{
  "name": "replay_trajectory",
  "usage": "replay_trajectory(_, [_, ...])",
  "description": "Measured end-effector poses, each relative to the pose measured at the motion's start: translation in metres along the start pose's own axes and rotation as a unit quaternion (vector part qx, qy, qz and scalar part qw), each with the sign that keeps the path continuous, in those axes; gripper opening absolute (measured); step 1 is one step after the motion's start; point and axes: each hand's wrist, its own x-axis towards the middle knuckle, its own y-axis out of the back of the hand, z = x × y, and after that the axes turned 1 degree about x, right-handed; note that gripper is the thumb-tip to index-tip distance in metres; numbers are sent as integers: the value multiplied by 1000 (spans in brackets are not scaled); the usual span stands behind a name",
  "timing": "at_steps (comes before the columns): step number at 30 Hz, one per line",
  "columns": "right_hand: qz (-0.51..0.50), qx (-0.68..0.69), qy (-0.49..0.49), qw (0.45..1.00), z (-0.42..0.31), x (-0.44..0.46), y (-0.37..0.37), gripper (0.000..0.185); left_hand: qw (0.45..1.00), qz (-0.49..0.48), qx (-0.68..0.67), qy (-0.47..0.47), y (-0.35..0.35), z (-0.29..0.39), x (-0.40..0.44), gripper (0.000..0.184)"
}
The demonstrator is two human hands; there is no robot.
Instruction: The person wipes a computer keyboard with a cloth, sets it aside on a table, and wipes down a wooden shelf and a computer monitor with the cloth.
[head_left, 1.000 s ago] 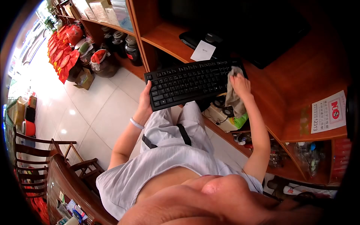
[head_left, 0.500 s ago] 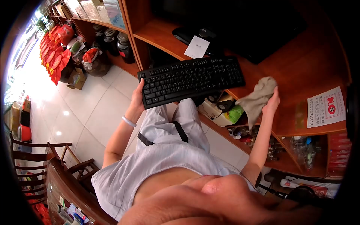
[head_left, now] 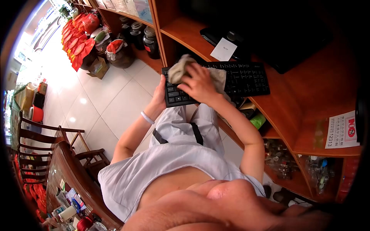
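A black keyboard is held out in front of me, its right end over the edge of the wooden desk. My left hand grips the keyboard's left end, thumb on top. Over the left part of the keys is my right hand, closed on a beige-grey cloth. The cloth is bunched at the fingers, and a loose part spreads across the middle keys. It covers many of the keys there. Some blur shows on the cloth and the fingers.
On the wooden desk lie a white card and a printed notice. A green bag sits on the shelf below. Dark glass jars stand at the back left. A wooden chair and a glossy table are at the lower left.
My right hand has brought the cloth from the right of the keyboard leftward onto its keys. The left hand still holds the keyboard's left end. The view has shifted a little.
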Motion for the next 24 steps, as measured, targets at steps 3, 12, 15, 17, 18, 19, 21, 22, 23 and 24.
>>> replay_trajectory(3, [22, -78, 25, 996, -3, -5, -42, 23, 999, 18, 28, -5, -9, 0, -10, 52])
replay_trajectory(12, [-5, -231, -129, 964, 97, -76, 46, 11, 998, 57, -14, -20, -3, -2, -5, 55])
replay_trajectory(15, [-9, -331, -266, 905, 152, -129, 83, 22, 998, 51, -19, -30, -2, -5, -1, 57])
replay_trajectory(17, [3, -232, -369, 900, 160, -134, 96, 27, 999, 32, -37, -11, -3, -4, 0, 60])
replay_trajectory(18, [39, -136, -390, 910, 157, -127, 99, 29, 999, 27, -32, 1, 2, -2, 4, 63])
replay_trajectory(19, [37, -137, -384, 912, 147, -112, 100, 29, 999, 27, -38, -4, 4, -4, 7, 63])
replay_trajectory(21, [99, -41, -300, 948, 116, -79, 91, 29, 998, 5, -66, 21, 10, -6, 7, 64])
replay_trajectory(22, [96, -6, -269, 958, 98, -57, 86, 29, 998, 8, -66, 20, 9, -7, 4, 64])
replay_trajectory(23, [96, 29, -240, 966, 81, -37, 77, 30, 997, 15, -68, 21, 6, -7, 2, 64])
replay_trajectory(24, [80, 40, -198, 976, 68, -21, 63, 29, 997, 20, -69, 22, 3, -6, 1, 64])
